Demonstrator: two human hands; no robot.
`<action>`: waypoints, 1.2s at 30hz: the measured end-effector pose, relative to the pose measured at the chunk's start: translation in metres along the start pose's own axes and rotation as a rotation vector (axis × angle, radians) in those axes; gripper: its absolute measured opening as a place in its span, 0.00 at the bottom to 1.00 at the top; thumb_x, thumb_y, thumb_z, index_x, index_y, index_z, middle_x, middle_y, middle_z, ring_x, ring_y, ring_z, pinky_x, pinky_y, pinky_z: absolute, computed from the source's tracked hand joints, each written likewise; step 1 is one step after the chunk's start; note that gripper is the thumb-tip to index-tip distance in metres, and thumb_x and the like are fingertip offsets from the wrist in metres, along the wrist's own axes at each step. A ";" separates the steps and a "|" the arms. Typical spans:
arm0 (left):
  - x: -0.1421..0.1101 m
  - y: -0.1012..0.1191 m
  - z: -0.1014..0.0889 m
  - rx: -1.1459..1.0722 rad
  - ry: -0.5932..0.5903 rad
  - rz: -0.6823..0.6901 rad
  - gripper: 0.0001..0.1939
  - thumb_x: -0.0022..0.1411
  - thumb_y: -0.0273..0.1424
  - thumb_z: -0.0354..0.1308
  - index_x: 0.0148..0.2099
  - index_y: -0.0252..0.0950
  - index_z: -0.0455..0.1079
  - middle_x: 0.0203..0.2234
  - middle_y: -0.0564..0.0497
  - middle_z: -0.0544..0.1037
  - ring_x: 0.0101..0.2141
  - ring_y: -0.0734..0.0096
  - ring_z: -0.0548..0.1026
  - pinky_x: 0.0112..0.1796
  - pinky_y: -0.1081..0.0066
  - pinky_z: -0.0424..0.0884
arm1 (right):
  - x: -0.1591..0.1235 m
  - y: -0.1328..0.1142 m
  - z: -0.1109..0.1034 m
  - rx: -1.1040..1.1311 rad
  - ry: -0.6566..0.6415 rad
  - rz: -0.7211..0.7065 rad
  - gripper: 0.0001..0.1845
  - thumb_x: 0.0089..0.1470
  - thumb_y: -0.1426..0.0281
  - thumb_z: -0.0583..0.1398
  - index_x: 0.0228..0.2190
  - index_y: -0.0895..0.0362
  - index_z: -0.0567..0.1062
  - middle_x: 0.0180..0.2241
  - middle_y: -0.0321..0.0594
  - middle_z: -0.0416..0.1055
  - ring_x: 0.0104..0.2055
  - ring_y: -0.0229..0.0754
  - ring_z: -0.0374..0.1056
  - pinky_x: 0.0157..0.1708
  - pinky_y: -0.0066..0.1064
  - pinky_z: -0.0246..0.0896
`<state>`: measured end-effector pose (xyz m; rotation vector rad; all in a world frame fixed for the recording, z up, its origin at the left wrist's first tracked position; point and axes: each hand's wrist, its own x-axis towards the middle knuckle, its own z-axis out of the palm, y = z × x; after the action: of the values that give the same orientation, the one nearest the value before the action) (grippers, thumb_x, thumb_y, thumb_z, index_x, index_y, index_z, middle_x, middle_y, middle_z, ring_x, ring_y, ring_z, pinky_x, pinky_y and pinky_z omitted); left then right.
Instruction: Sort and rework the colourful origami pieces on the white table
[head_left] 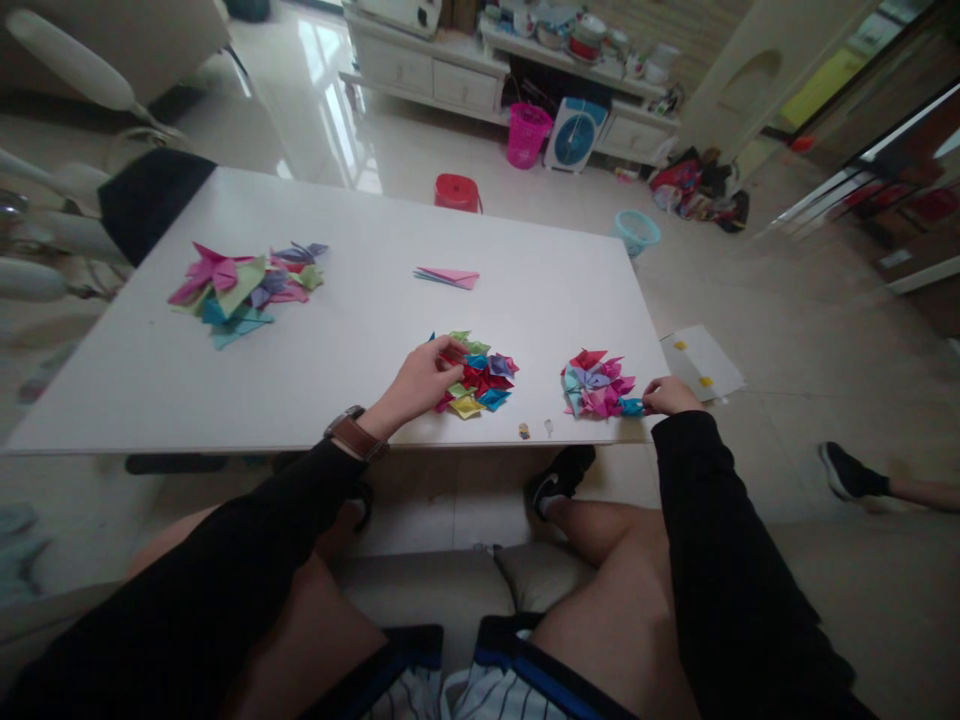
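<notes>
The middle paper pile [487, 382] lies partly under the left hand [426, 377].

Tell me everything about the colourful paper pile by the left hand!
The multicoloured pile of pointed folded-paper shapes has red, blue, yellow, green and purple pieces, some shiny-looking. They lie crowded together on the white rectangular table, near the person. The left hand covers part, its fingers seemingly touching it.

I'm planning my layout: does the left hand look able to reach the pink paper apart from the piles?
Likely yes: only bare tabletop lies between the left hand and the pink paper.
</notes>
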<state>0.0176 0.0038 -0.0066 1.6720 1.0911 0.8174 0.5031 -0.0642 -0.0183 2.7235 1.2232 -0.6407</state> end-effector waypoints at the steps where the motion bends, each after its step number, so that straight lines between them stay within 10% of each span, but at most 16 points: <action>1: 0.000 0.000 0.000 0.000 0.000 0.002 0.12 0.57 0.27 0.59 0.45 0.35 0.75 0.38 0.46 0.82 0.38 0.64 0.80 0.40 0.64 0.76 | 0.000 -0.001 -0.001 -0.006 0.006 -0.004 0.08 0.41 0.82 0.65 0.26 0.59 0.80 0.19 0.42 0.77 0.32 0.47 0.79 0.36 0.31 0.70; 15: -0.001 0.000 0.000 0.015 -0.016 -0.006 0.11 0.58 0.26 0.59 0.44 0.35 0.74 0.39 0.45 0.82 0.38 0.64 0.80 0.41 0.63 0.76 | -0.017 -0.019 -0.009 0.010 0.056 0.001 0.09 0.51 0.72 0.67 0.36 0.62 0.79 0.23 0.44 0.78 0.25 0.43 0.75 0.32 0.32 0.66; 23: 0.004 -0.002 -0.009 0.142 -0.024 -0.049 0.11 0.59 0.25 0.59 0.45 0.36 0.74 0.39 0.47 0.82 0.38 0.66 0.79 0.43 0.65 0.75 | -0.036 -0.070 -0.006 -0.004 0.387 -0.356 0.11 0.52 0.61 0.62 0.33 0.56 0.77 0.35 0.48 0.78 0.38 0.50 0.73 0.39 0.38 0.64; 36: 0.024 -0.090 -0.155 0.537 0.443 -0.519 0.25 0.60 0.34 0.58 0.58 0.30 0.66 0.61 0.30 0.69 0.64 0.44 0.66 0.63 0.51 0.61 | -0.105 -0.173 0.026 0.071 0.344 -0.762 0.11 0.57 0.61 0.58 0.35 0.54 0.77 0.41 0.44 0.76 0.39 0.49 0.71 0.41 0.39 0.62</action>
<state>-0.1361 0.0937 -0.0393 1.5306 2.0924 0.5878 0.3060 -0.0266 0.0162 2.4184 2.3935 -0.2504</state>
